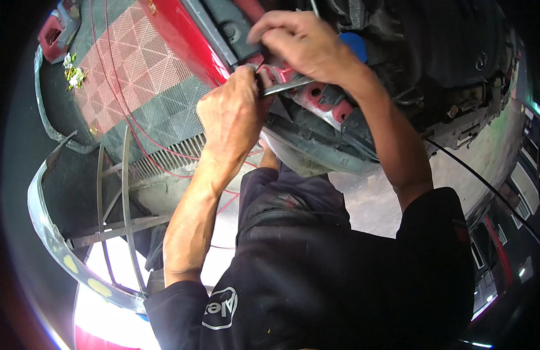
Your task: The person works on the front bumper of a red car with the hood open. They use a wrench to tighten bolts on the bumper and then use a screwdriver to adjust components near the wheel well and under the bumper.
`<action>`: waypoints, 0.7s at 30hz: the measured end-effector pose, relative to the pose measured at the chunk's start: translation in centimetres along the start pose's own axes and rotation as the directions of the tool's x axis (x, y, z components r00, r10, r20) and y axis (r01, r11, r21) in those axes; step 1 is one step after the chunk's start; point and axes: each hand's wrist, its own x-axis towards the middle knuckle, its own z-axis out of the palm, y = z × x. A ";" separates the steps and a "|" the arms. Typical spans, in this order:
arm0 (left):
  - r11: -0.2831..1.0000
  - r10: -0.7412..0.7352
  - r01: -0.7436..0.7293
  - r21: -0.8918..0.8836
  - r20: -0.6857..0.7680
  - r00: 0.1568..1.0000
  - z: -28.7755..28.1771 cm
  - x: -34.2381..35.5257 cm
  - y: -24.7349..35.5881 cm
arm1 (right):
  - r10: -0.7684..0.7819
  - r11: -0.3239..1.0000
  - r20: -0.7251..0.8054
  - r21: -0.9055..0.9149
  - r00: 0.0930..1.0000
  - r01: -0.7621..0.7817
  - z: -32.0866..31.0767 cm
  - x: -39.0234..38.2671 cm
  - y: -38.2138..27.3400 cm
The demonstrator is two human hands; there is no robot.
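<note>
My left hand [233, 111] is closed at the front corner of the red fender [197, 44], and its fingers hide what they grip. A silver metal bar [290, 86], perhaps a hand tool, shows beside that hand's fingers and slants beneath my right wrist. Above it, my right hand [308, 46] is slightly blurred, with its fingers curled in over the corner of the engine bay. Whatever those fingers hold, if anything, cannot be made out. Red body metal with holes [325, 105] lies just below the bar, and the clear headlight [305, 154] sits under it.
The dark engine bay [445, 58] fills the upper right, with a blue cap [354, 46] behind my right wrist. A detached bumper [45, 198] and a metal stand [127, 204] are at the left. A red hose [121, 96] crosses the tiled floor [133, 52].
</note>
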 end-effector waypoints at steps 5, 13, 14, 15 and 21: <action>0.988 -0.041 0.041 -0.147 0.005 0.999 -0.2 -2.0 0.7 | 0.094 0.995 -0.082 -0.007 0.992 -0.095 -1.3 -1.6 -0.2; 0.866 -0.263 0.103 -0.489 -0.270 0.926 2.8 -5.9 -1.7 | -0.130 0.982 -0.432 -0.179 0.892 0.057 5.0 -6.9 0.7; 0.811 -0.348 0.150 -0.566 -0.260 0.901 3.6 -6.2 -1.8 | -0.288 0.900 -0.386 -0.422 0.876 0.110 5.1 -7.1 0.4; 0.746 -0.430 0.191 -0.637 -0.242 0.870 4.2 -6.6 -1.8 | -0.239 0.936 -0.400 -0.338 0.885 0.100 5.4 -7.2 -0.1; 0.444 -0.571 0.327 -0.834 0.018 0.821 0.6 -9.8 1.2 | 0.293 0.882 -0.110 0.413 0.950 -0.225 10.5 -10.5 -2.1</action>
